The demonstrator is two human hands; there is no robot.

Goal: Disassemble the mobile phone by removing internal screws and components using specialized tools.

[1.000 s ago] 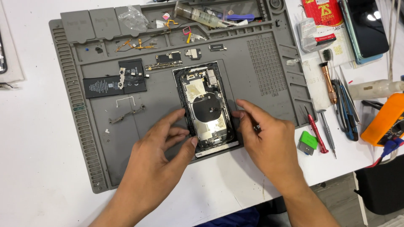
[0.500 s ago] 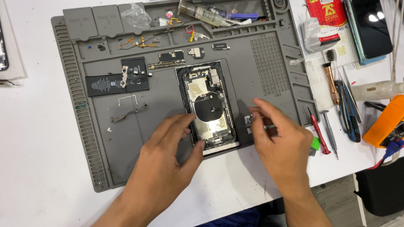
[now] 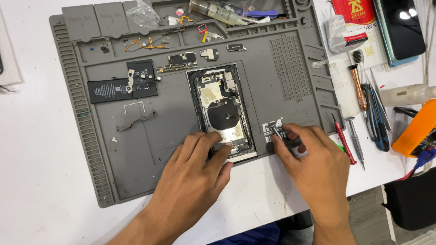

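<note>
An opened phone housing (image 3: 223,109) with its bare inner frame lies upright in the middle of a grey repair mat (image 3: 172,122). My left hand (image 3: 195,174) rests flat on the mat, its fingertips pressing on the housing's lower end. To the right of the housing, my right hand (image 3: 313,165) pinches thin metal tweezers (image 3: 276,131), their tip over the mat just off the housing's lower right corner. Whether the tweezers carry a part is too small to tell.
A black battery (image 3: 109,90), small boards (image 3: 182,59) and flex parts lie on the mat's left and top. A red screwdriver (image 3: 343,141), other drivers, a brush (image 3: 359,81) and an orange meter (image 3: 415,131) sit on the white table at right. A dark phone (image 3: 402,27) lies top right.
My right hand has moved right, off the housing's lower edge, out over the mat with the tweezers. My left hand stays on the housing's lower end.
</note>
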